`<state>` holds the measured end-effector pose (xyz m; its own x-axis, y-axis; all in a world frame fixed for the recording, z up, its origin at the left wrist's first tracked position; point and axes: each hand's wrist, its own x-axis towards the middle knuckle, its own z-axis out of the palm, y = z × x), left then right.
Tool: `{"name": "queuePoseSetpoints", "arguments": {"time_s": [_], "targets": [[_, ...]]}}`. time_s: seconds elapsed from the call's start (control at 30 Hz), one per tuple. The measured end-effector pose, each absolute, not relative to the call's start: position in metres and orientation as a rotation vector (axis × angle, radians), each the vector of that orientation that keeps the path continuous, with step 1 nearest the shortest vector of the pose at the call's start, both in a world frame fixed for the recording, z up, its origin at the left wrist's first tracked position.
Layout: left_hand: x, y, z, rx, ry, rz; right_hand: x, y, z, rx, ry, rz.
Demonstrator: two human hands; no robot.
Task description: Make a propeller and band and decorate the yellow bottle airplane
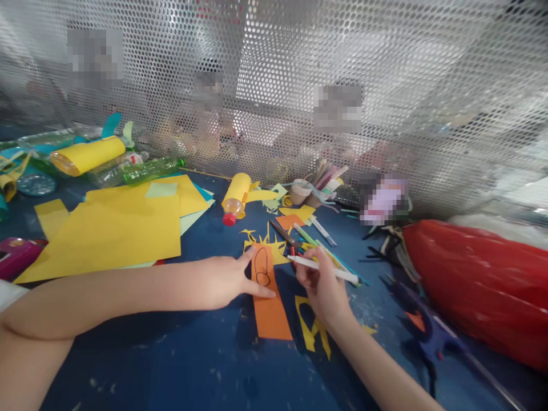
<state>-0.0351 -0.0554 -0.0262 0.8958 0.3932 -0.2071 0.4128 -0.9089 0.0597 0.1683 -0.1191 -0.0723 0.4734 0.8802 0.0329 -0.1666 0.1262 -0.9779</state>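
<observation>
I have my left hand (225, 281) coming in from the left of the orange strip (273, 319), forearm stretched over the counter (184, 365). That grip is spread wide, two digits pressing the strip and closed around nothing. My right hand (324, 288) comes in from the strip's near right, its grip pinched around a white marker (347, 276), tip just off the strip's right edge. A yellow cutout (305, 326) lies right of the strip, yellow sheets (128, 234) to its left, a red bag (479, 285) well right. Blue counter runs from the strip's near end toward me.
</observation>
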Motion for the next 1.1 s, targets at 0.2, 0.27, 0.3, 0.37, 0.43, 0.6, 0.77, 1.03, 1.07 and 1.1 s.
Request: {"name": "queuePoseSetpoints", "arguments": {"time_s": [0.2, 0.27, 0.3, 0.37, 0.43, 0.6, 0.77, 1.03, 1.07, 1.1], "targets": [[-0.028, -0.052, -0.020, 3.139, 0.651, -0.401, 0.167, -0.120, -0.077, -1.277, -0.848, 0.843], [-0.027, -0.062, -0.024, 3.209, 0.674, -0.309, 0.167, -0.121, -0.078, -1.276, -0.899, 0.853], [-0.028, -0.069, -0.027, 3.248, 0.692, -0.232, 0.168, -0.122, -0.078, -1.275, -0.927, 0.865], [-0.029, -0.086, -0.035, 3.274, 0.561, -0.131, 0.167, -0.123, -0.078, -1.300, -0.989, 0.877], [-0.030, -0.104, -0.045, 3.273, 0.467, -0.108, 0.165, -0.123, -0.076, -1.357, -1.071, 0.879], [-0.030, -0.125, -0.060, 3.265, 0.453, -0.135, 0.161, -0.124, -0.073, -1.340, -1.287, 0.916], [-0.032, -0.126, -0.061, 3.271, 0.441, -0.093, 0.162, -0.125, -0.074, -1.392, -1.339, 0.894], [-0.036, -0.135, -0.065, 3.318, 0.458, -0.002, 0.160, -0.127, -0.078, -1.442, -1.325, 0.759], [-0.036, -0.135, -0.064, 3.322, 0.457, -0.004, 0.160, -0.126, -0.078, -1.444, -1.324, 0.753], [-0.037, -0.136, -0.064, 3.323, 0.460, -0.008, 0.160, -0.126, -0.078, -1.447, -1.323, 0.752]]}}
